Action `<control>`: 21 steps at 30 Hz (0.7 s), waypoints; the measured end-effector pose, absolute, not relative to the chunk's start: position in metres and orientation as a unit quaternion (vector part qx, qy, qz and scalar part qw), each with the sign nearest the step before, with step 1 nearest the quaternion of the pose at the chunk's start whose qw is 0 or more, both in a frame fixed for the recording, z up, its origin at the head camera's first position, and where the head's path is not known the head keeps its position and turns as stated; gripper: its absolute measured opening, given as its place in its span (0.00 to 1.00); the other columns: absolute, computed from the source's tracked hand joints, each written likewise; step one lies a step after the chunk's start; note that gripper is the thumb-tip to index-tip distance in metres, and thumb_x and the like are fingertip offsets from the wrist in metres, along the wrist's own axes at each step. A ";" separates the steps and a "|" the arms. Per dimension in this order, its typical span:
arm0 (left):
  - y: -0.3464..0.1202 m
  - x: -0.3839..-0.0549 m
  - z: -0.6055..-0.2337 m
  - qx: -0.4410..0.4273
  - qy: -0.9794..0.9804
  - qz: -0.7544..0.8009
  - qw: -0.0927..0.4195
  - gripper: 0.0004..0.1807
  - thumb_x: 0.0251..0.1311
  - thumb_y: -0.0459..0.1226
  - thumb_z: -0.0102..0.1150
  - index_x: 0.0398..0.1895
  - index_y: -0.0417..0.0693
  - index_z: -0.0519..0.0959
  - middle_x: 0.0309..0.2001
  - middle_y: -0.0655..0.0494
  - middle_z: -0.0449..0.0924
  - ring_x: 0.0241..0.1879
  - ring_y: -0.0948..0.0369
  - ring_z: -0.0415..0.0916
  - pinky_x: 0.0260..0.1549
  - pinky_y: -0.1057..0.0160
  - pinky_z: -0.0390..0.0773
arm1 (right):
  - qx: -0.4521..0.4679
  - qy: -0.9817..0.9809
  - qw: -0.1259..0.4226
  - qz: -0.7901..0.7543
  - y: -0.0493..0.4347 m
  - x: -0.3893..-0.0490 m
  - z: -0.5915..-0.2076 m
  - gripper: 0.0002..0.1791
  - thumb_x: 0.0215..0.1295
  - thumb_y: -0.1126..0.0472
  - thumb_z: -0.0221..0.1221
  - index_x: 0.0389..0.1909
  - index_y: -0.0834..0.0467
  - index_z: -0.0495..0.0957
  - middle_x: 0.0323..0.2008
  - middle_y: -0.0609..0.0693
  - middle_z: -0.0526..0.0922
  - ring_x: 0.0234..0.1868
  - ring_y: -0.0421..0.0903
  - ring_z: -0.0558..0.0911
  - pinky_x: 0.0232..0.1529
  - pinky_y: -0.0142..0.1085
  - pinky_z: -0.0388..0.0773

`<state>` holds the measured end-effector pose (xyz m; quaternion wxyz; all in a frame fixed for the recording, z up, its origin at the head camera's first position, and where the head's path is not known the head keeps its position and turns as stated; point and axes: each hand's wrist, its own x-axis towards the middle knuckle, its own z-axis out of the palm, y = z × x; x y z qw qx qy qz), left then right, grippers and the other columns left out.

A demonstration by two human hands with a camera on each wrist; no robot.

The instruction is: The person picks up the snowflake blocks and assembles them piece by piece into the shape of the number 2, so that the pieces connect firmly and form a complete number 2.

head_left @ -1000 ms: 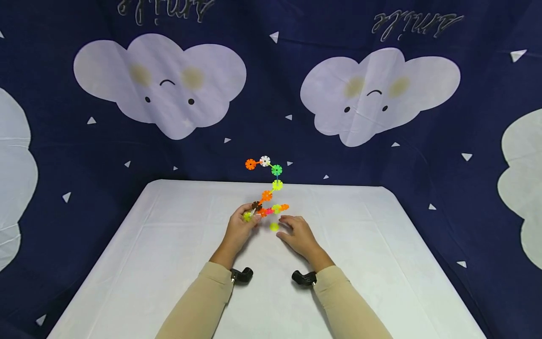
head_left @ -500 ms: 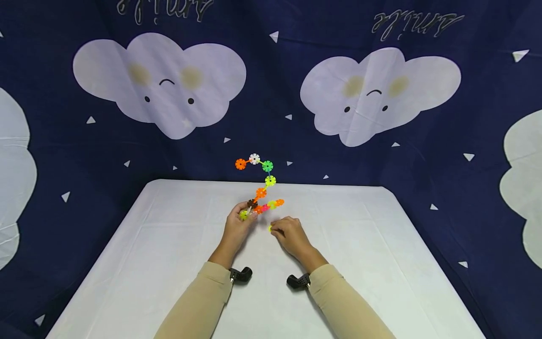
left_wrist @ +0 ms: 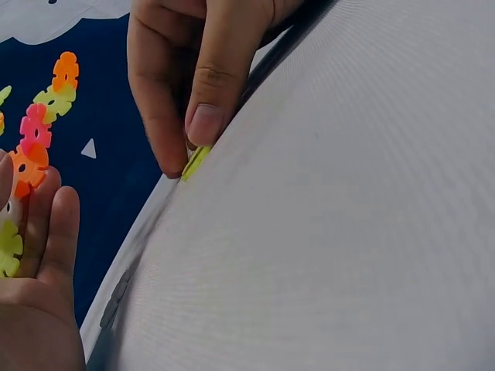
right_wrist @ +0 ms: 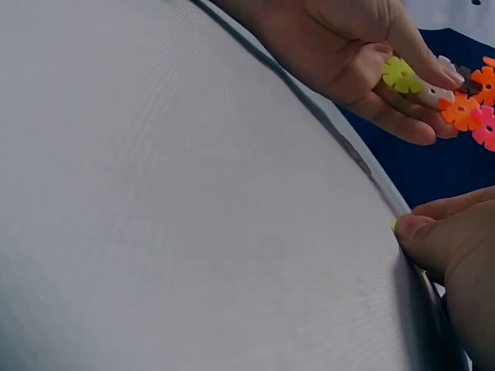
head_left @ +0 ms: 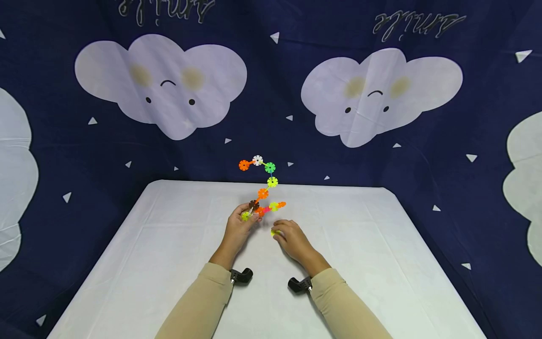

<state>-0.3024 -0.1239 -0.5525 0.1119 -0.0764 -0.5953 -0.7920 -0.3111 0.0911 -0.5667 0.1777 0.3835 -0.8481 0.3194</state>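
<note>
My left hand point(head_left: 238, 230) grips a chain of interlocking snowflake discs point(head_left: 263, 193) near its brown and white pieces, with the thumb over it. One branch of the chain rises and bends left through orange, yellow, green and white discs. A shorter branch of orange, pink and yellow discs point(left_wrist: 36, 130) points right. To the right, my right hand point(head_left: 295, 241) pinches a single yellow-green snowflake disc point(left_wrist: 196, 163) between thumb and fingers, low at the tabletop. Most of this disc is hidden by the fingers in the right wrist view.
The white table point(head_left: 360, 263) spreads under both hands. Behind its far edge hangs a dark blue cloth point(head_left: 271, 89) printed with pale clouds and small triangles. Each wrist carries a black camera mount point(head_left: 242, 276).
The right fingers, apart beside the loose yellow-green disc a second ago, have closed on it. The left hand and the chain have shifted slightly left.
</note>
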 end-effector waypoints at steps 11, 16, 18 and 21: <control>-0.125 -0.302 -0.552 -0.076 -0.603 -0.786 0.114 0.21 0.70 0.23 0.63 0.63 0.28 0.72 0.55 0.39 0.82 0.38 0.53 0.87 0.52 0.40 0.80 | 0.371 -0.838 0.165 0.364 0.092 -0.305 -0.565 0.10 0.57 0.74 0.75 0.39 0.62 0.88 0.45 0.56 0.79 0.47 0.53 0.81 0.51 0.45 0.81; -0.124 -0.301 -0.551 -0.075 -0.601 -0.788 0.109 0.22 0.69 0.22 0.63 0.64 0.27 0.72 0.58 0.37 0.80 0.39 0.50 0.88 0.52 0.42 0.81 | 0.328 -0.828 0.146 0.431 0.099 -0.306 -0.564 0.13 0.55 0.76 0.76 0.41 0.66 0.88 0.46 0.54 0.78 0.40 0.48 0.82 0.42 0.36 0.83; -0.124 -0.301 -0.551 -0.078 -0.597 -0.791 0.106 0.22 0.69 0.21 0.62 0.64 0.26 0.71 0.59 0.35 0.79 0.40 0.48 0.88 0.51 0.44 0.82 | 0.302 -0.823 0.141 0.460 0.103 -0.307 -0.562 0.13 0.56 0.78 0.74 0.43 0.68 0.88 0.46 0.54 0.78 0.41 0.48 0.82 0.42 0.34 0.84; -0.124 -0.302 -0.552 -0.081 -0.594 -0.794 0.101 0.22 0.69 0.21 0.62 0.64 0.26 0.71 0.59 0.35 0.79 0.42 0.42 0.87 0.50 0.47 0.84 | 0.266 -0.814 0.146 0.495 0.111 -0.310 -0.559 0.13 0.59 0.80 0.71 0.45 0.69 0.88 0.48 0.55 0.79 0.45 0.50 0.82 0.45 0.33 0.84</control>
